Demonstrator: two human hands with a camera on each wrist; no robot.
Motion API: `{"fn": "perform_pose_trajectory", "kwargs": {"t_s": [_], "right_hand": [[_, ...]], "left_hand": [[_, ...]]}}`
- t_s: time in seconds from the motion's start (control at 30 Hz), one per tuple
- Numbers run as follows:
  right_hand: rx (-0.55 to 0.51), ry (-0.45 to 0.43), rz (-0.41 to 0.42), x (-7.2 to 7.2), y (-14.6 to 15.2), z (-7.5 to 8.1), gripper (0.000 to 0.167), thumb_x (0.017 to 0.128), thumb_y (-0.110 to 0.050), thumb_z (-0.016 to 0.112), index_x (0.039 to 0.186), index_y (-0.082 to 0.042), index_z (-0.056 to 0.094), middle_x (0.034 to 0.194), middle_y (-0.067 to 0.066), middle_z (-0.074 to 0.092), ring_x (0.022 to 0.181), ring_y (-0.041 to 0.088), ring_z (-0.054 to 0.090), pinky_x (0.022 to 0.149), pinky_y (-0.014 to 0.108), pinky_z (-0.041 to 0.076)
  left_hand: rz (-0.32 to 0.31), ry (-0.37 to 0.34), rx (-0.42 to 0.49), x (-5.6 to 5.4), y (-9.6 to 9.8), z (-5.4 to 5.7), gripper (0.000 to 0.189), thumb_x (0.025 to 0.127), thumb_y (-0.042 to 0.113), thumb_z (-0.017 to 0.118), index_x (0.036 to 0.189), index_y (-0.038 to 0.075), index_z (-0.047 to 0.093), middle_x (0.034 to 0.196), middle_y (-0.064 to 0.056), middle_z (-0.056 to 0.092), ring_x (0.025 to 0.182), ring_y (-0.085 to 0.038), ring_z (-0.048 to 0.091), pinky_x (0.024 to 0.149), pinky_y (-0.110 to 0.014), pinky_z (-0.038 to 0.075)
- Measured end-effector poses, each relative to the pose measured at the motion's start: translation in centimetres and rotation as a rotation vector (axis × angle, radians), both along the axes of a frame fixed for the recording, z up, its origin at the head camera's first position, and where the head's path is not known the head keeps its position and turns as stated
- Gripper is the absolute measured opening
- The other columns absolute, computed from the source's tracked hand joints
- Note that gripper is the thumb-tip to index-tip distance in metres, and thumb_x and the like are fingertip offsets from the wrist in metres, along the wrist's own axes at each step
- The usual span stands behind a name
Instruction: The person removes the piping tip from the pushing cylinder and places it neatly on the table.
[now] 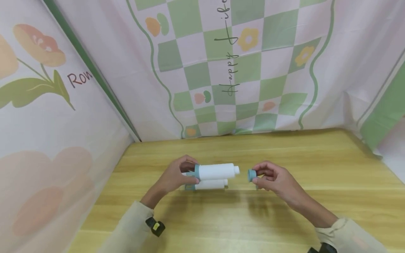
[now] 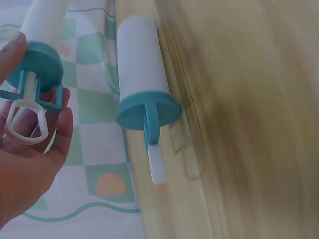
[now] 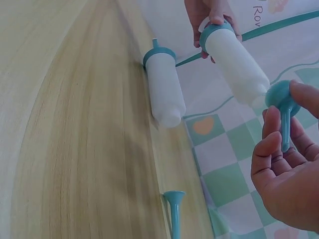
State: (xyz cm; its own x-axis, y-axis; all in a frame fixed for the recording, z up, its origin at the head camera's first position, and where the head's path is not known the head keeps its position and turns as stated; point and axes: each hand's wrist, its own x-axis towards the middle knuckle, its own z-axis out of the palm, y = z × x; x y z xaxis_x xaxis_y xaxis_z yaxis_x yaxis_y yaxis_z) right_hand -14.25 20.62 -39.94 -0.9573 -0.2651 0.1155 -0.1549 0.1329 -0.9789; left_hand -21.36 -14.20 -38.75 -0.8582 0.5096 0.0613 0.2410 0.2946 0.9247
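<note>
My left hand (image 1: 177, 175) grips a white syringe-like dispenser (image 1: 218, 171) by its teal collar (image 2: 45, 62), holding it sideways above the table. Its white ring handle (image 2: 27, 122) shows beside the palm in the left wrist view. At its other end, a narrow white neck faces right. My right hand (image 1: 275, 179) pinches a teal nozzle (image 3: 282, 97) with a thin stem, its wide end turned toward that neck. In the head view a gap separates nozzle and neck. A second, similar dispenser (image 3: 165, 89) lies on the table.
Another teal nozzle (image 3: 174, 209) lies on the wooden table (image 1: 221, 221), mostly hidden behind my right hand in the head view. A checked green and white curtain (image 1: 221, 70) hangs at the back edge; a flowered one (image 1: 63, 123) hangs at the left.
</note>
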Motion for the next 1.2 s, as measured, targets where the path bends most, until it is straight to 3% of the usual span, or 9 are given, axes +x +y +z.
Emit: {"fn": "perform_pose_trajectory", "kwargs": {"t_s": [0.27, 0.5, 0.83, 1.2], "right_hand": [[-0.001, 0.002, 0.0, -0.3, 0.5, 0.0, 0.033, 0.097, -0.01, 0.066, 0.122, 0.008, 0.053, 0.106, 0.016, 0.064, 0.083, 0.022, 0.067, 0.067, 0.028, 0.053], [0.01, -0.012, -0.001, -0.4, 0.8, -0.2, 0.035, 0.098, -0.011, 0.065, 0.124, 0.007, 0.052, 0.107, 0.016, 0.064, 0.084, 0.021, 0.067, 0.066, 0.029, 0.052], [0.022, -0.013, -0.023, -0.4, 1.1, -0.6, 0.033, 0.099, -0.012, 0.064, 0.123, 0.007, 0.053, 0.105, 0.016, 0.065, 0.082, 0.02, 0.067, 0.062, 0.028, 0.05], [0.018, -0.035, -0.012, -0.7, 1.3, -1.1, 0.033, 0.098, -0.011, 0.066, 0.123, 0.006, 0.054, 0.103, 0.016, 0.065, 0.083, 0.023, 0.067, 0.065, 0.029, 0.051]], "left_hand": [[0.022, 0.023, -0.053, -2.2, 0.1, -0.1, 0.047, 0.08, 0.003, 0.083, 0.12, 0.008, 0.06, 0.118, -0.013, 0.068, 0.107, -0.032, 0.065, 0.082, -0.042, 0.057], [0.023, 0.001, -0.045, -3.9, 0.3, -0.7, 0.046, 0.077, 0.0, 0.084, 0.115, 0.007, 0.058, 0.118, -0.014, 0.069, 0.113, -0.029, 0.064, 0.083, -0.041, 0.057], [0.02, 0.046, -0.185, -6.4, 0.8, -1.6, 0.047, 0.073, -0.004, 0.085, 0.11, 0.006, 0.058, 0.116, -0.014, 0.069, 0.115, -0.033, 0.063, 0.089, -0.039, 0.055], [0.03, 0.037, -0.183, -8.0, 0.5, -2.4, 0.045, 0.072, -0.011, 0.082, 0.107, -0.001, 0.056, 0.113, -0.023, 0.069, 0.111, -0.038, 0.065, 0.094, -0.045, 0.052]]}}
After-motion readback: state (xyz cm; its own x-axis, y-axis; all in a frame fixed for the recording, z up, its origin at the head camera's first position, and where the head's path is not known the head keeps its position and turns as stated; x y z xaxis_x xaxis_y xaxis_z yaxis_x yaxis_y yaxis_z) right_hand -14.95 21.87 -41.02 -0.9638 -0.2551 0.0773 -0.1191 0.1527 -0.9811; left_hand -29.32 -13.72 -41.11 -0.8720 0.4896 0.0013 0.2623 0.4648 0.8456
